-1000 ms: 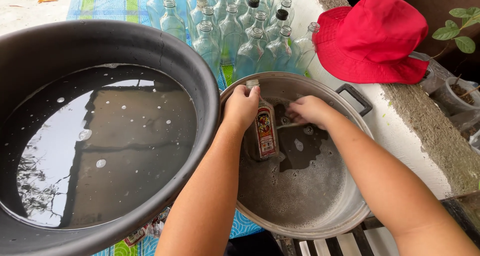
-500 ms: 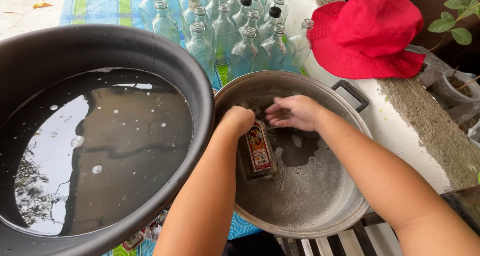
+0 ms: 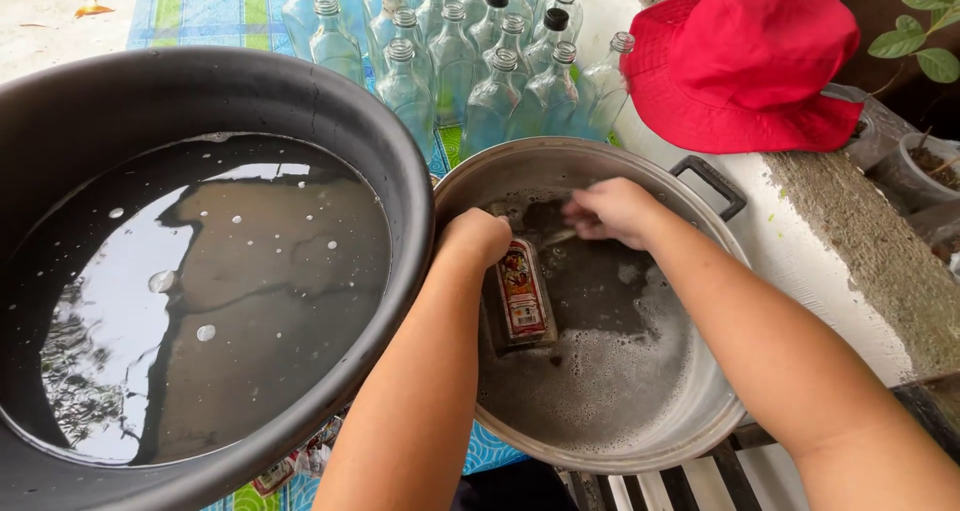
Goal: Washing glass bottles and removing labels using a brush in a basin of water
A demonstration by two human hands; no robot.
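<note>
bottle in the soapy pot, both hands on it
the left hand (image 3: 478, 239) grips the top of the labelled bottle (image 3: 523, 296) lying in the metal pot (image 3: 640, 441); the right hand (image 3: 612, 209), closed, works just beside its upper end, what it holds too blurred to tell.

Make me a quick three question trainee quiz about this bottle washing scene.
1. True or false: the left hand holds a labelled bottle in the metal pot.
2. What red thing lies on the ledge? A) towel B) hat C) bucket
3. What fills the big black basin?

Key: 1 true. 2 B, the red hat. 3 Dark water with a few bubbles.
</note>
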